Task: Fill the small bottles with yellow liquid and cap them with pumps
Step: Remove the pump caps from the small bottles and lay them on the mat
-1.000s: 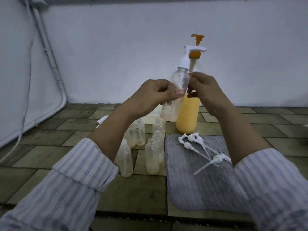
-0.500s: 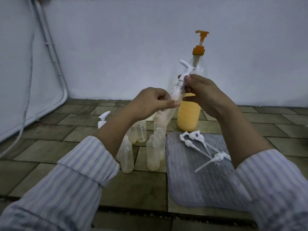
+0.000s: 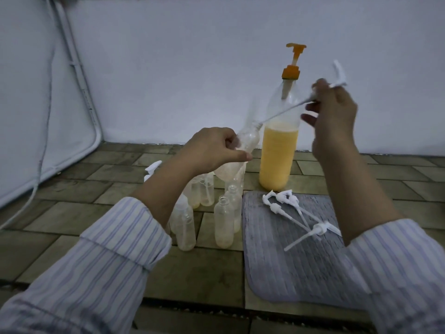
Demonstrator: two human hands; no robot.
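A: Item, small bottle (image 3: 240,150): gripped in left hand (image 3: 214,150), tilted, neck up-right toward right hand (image 3: 334,112).
B: Right hand pinches pump (image 3: 338,75); its tube slants down-left, tip at the bottle mouth.
A: Surface: tiled floor (image 3: 72,189), grey mat (image 3: 301,261). White wall behind.

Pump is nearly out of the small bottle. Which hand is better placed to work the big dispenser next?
Right. The right hand is raised beside the large bottle near its orange pump head, though it pinches the white pump. The left hand grips the small bottle.
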